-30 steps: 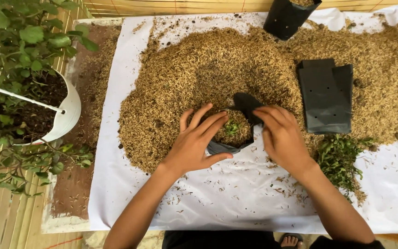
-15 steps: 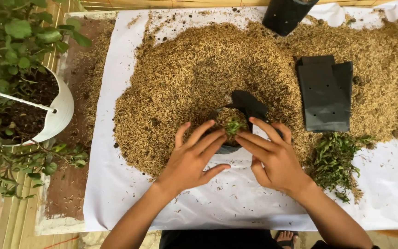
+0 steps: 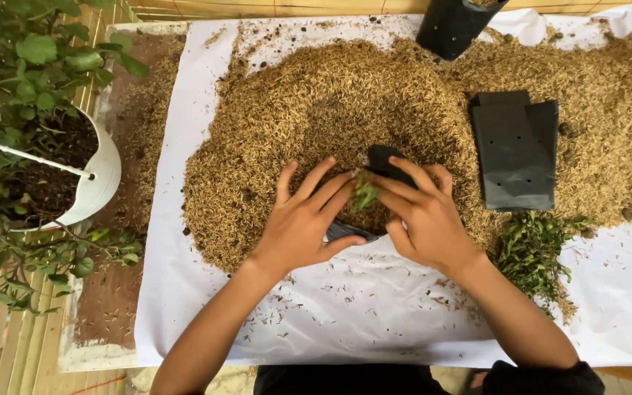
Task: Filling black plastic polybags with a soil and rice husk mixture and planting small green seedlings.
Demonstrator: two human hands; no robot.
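Observation:
My left hand [image 3: 303, 219] and my right hand [image 3: 422, 213] lie flat, fingers spread, on top of a small black grow bag [image 3: 384, 156] filled with husk mix. A small green seedling [image 3: 365, 192] pokes up between the fingertips of both hands. The bag stands at the near edge of a big heap of brown rice husk [image 3: 330, 110] spread on a white sheet [image 3: 360, 307]. Most of the bag is hidden under my hands; only its black rim shows at the top and at the lower left.
A stack of flat black grow bags [image 3: 515, 150] lies on the husk to the right. A bunch of green cuttings [image 3: 535, 252] rests at the right. A filled black bag [image 3: 456, 25] stands at the far edge. A white pot with a leafy plant [image 3: 53, 161] is on the left.
Both hands have slid from the sides of the bag onto its top, fingertips meeting around the seedling. The view has shifted slightly.

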